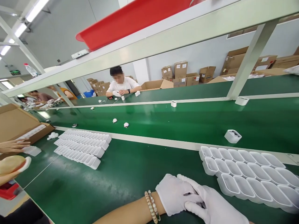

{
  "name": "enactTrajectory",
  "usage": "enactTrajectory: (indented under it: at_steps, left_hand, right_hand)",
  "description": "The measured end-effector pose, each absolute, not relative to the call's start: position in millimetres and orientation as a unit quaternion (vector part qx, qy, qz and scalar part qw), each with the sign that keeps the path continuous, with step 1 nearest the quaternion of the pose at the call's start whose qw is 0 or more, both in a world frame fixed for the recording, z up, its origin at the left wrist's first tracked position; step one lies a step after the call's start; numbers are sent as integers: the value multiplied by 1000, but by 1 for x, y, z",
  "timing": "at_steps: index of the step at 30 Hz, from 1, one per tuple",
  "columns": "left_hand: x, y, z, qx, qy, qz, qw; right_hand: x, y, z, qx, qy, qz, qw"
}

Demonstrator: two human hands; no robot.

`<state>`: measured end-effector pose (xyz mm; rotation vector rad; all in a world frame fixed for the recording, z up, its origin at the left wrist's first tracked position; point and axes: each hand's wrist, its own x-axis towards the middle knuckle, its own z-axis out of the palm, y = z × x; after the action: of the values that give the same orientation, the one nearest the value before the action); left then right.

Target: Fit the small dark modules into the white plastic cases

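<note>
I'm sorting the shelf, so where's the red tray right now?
In the head view, the red tray sits at the top centre, on the raised shelf, just right of the small white device.

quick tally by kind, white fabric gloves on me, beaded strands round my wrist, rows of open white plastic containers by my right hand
White fabric gloves: 2
Beaded strands: 2
Rows of open white containers: 3
Total: 7
</note>
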<state>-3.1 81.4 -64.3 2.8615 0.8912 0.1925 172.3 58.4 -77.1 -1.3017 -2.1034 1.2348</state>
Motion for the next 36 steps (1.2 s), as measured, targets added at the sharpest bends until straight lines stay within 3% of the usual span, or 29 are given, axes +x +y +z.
enactTrajectory:
  at_steps: [8, 14, 19, 28, 32, 36]
  left_hand:
    - [-6, 80, -49, 916, 341, 71, 198]
    - [-17, 80, -40, 736, 492, 294, 361]
    - [-17, 96, -32, 746, 498, 327, 298]
    - [42, 129, -15, 885, 418, 75, 189]
    - [46, 129, -13, 878, 434, 82, 184]
    - [26, 116, -19, 845, 476, 126, 209]
  right_hand:
    - [165, 58, -70, -457, -753, 431, 196]
    - [148, 56, -50, -487, -791, 335, 158]
    - [143, 58, -42, -414, -862, 268, 121]
    - [145, 64, -54, -349, -898, 239, 120]
    - [149, 61, -54, -295, -934, 169, 108]
    - [157, 58, -46, -283, -924, 212, 144]
